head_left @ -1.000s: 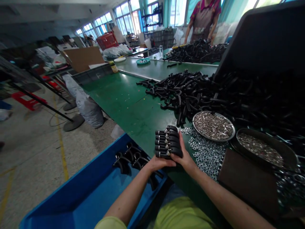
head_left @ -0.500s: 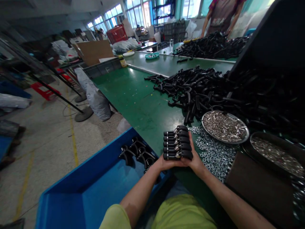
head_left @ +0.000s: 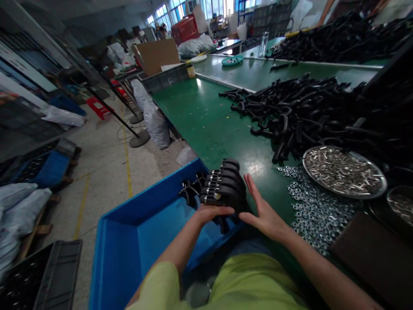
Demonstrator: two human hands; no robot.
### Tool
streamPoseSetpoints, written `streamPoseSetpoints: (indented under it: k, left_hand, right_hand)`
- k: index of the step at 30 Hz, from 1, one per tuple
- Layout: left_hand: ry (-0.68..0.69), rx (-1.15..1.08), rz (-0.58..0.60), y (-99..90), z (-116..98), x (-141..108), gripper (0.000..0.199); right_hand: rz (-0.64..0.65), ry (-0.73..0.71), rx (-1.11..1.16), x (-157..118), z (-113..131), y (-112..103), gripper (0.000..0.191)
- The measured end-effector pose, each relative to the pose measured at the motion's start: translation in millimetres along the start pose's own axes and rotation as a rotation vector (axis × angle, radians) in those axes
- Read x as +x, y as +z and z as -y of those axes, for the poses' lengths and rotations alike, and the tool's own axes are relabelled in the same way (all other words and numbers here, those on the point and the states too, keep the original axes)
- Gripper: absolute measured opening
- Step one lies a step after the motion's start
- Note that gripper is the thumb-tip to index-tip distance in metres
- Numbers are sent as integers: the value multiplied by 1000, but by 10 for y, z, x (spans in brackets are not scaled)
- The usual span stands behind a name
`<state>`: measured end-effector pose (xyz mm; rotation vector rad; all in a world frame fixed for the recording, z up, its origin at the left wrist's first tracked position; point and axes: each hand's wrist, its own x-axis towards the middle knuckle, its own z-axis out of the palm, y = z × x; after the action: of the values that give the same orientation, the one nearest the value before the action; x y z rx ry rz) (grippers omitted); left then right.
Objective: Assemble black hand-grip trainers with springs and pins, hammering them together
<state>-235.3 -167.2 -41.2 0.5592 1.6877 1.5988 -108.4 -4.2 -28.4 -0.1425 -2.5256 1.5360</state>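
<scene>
Black parts (head_left: 230,183) flecked with silver
Blue is seen on the bin (head_left: 118,254), green on the table (head_left: 213,133) — lime on the shirt (head_left: 254,280); the grey floor (head_left: 109,172) is lined with yellow.

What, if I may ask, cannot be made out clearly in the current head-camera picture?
Left hand, head view: most of its fingers are hidden by the stack of black curved parts.
Co-worker, head view: cut off by the top edge, leaving little more than the arms.
Rightmost dish, head view: cut off by the right edge.
Loose nuts, head view: too small and crowded to count.
</scene>
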Motion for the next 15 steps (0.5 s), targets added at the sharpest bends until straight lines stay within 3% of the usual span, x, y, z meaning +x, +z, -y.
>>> streamPoseSetpoints:
  k: [3,7,10,15]
  left_hand:
    - [36,-227,-284,-485,198,-213,53]
    - [-181,-479,-525,-991,718,-448,50]
    - [-407,-517,-548,-1145,1193,-588,38]
    - [-682,-523,-469,-1101,1839,-595,23]
  right_hand:
    - [28,41,-142,-9,-74,84,93]
    - [42,34,-303,-82,-346,175,86]
    - [42,-24,-377,-116,-465,216,82]
    - [21,-52,-432,-124,-474,240,81]
